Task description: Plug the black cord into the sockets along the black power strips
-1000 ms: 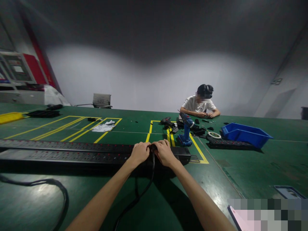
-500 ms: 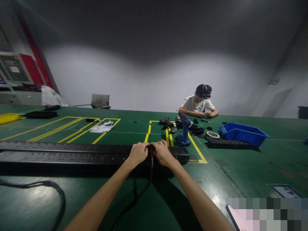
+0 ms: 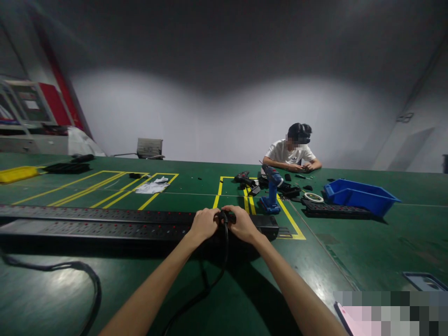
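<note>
Two long black power strips [image 3: 140, 232] lie side by side across the table, with rows of sockets and small red parts on top. Over their right part, my left hand [image 3: 206, 223] and my right hand [image 3: 241, 224] meet, fingers closed around the end of a black cable [image 3: 226, 254]. A dark, plug-like piece shows between the fingertips, but its exact shape is partly covered. From there the cable drops over the near side of the strips and curves toward me on the table.
A blue cordless drill [image 3: 271, 191] stands upright beyond the strips; another drill [image 3: 247, 179] lies behind it. To the right are a blue bin [image 3: 364, 196], a tape roll [image 3: 314, 198] and a short black strip [image 3: 336, 210]. A co-worker [image 3: 292, 151] sits opposite. Thick cable [image 3: 94, 284] loops at left.
The view has shifted slightly, so everything appears a little further right. My right fingers have loosened or tilted, showing more of the dark piece at the cable's end.
</note>
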`<state>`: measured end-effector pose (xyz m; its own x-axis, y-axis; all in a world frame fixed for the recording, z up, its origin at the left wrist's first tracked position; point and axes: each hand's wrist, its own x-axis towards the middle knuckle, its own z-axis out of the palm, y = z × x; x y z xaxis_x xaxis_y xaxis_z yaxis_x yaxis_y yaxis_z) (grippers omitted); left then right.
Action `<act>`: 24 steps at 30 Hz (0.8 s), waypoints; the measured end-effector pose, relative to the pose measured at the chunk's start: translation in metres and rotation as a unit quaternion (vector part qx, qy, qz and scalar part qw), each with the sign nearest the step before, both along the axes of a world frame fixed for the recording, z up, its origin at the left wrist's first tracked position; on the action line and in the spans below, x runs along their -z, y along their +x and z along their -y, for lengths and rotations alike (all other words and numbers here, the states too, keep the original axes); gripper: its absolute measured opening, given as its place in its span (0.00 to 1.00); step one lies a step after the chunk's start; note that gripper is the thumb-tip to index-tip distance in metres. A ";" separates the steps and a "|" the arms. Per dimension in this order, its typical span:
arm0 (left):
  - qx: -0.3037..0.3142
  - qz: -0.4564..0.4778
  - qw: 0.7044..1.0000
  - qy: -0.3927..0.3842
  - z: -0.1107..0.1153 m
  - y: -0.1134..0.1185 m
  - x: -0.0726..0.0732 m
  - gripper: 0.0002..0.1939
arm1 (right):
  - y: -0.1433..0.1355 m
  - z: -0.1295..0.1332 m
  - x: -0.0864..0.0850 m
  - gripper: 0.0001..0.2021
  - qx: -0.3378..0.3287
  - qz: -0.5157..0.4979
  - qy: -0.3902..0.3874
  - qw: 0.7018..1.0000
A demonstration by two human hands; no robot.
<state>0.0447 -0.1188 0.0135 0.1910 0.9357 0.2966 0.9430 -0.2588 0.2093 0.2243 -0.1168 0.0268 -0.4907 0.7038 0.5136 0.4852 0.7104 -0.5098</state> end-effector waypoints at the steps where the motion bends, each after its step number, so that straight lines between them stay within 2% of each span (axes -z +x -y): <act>1: -0.003 0.005 1.000 -0.003 0.000 0.000 0.000 0.14 | 0.003 0.000 -0.004 0.19 -0.018 0.003 -0.026 1.000; 6: 0.003 0.041 0.999 -0.001 0.000 0.000 0.000 0.14 | 0.029 0.004 -0.034 0.23 -0.109 0.069 -0.151 0.980; 9: 0.011 0.060 0.998 0.015 0.000 -0.001 0.001 0.14 | 0.038 0.012 -0.053 0.26 -0.151 0.163 -0.221 0.950; 12: 0.015 0.067 0.997 0.024 0.001 -0.001 0.002 0.14 | 0.031 0.024 -0.062 0.28 -0.187 0.263 -0.248 0.913; 15: 0.015 0.065 0.998 0.022 0.001 -0.001 0.002 0.14 | 0.009 0.038 -0.058 0.28 -0.217 0.329 -0.224 0.891; 20: 0.014 0.064 0.998 0.019 0.000 -0.001 0.003 0.14 | -0.031 0.060 -0.034 0.27 -0.246 0.413 -0.161 0.862; 24: 0.019 0.068 0.997 0.025 0.000 -0.002 0.004 0.13 | -0.038 0.067 -0.028 0.27 -0.251 0.426 -0.145 0.857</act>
<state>0.0427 -0.1185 0.0099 0.1819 0.9121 0.3673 0.8961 -0.3076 0.3201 0.1865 -0.1834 0.0547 -0.8792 0.3306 -0.3431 0.4389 0.8422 -0.3130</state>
